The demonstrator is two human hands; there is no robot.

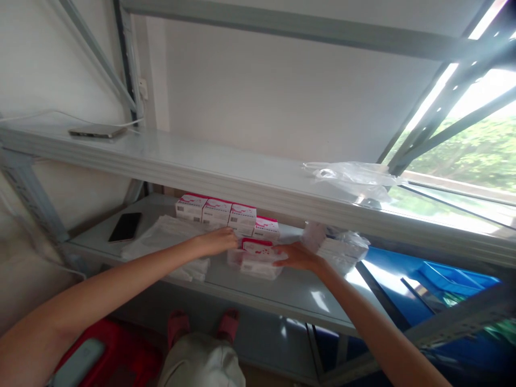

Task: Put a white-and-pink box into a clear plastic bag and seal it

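Both arms outstretched; left hand [215,241], right hand [297,255] flank box [258,248].

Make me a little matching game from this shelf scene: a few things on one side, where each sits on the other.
Things:
1. black phone
2. clear plastic bag
3. pink-and-white box
4. blue bin

Places:
A. between the left hand and right hand
B. lower right, beyond the shelf
C. left end of the lower shelf
D. on the upper shelf

Pairs: 1-C, 2-D, 3-A, 4-B

Both hands [217,240] [297,256] on pink-white box [258,248]
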